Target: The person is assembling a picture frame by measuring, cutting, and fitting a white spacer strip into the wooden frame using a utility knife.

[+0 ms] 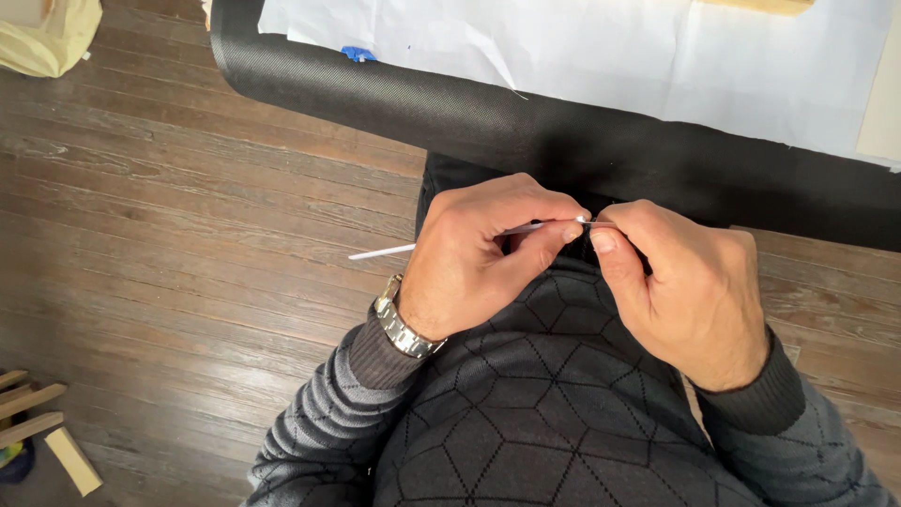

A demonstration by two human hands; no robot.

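Head view: the left hand (479, 258) is pinching a thin white stick (380, 252), smooth and straight, between thumb and curled fingers; the stick's free end is projecting leftward over the floor, well clear of the tabletop. The right hand (685, 282) is closing narrowly on the stick's other end, thumb and forefinger meeting the left fingertips just below the tabletop edge; what the right fingertips are gripping there is too small to tell. A silver metal link watch (402, 324) is sitting on the left wrist. Both arms are wearing a dark grey knitted sweater with a hexagonal line pattern (526, 413). Black woven fabric (488, 117) is covering the rounded tabletop edge, with creased white paper sheets (610, 56) lying flat above it. Worn dark wooden floorboards (169, 207) are lying below.
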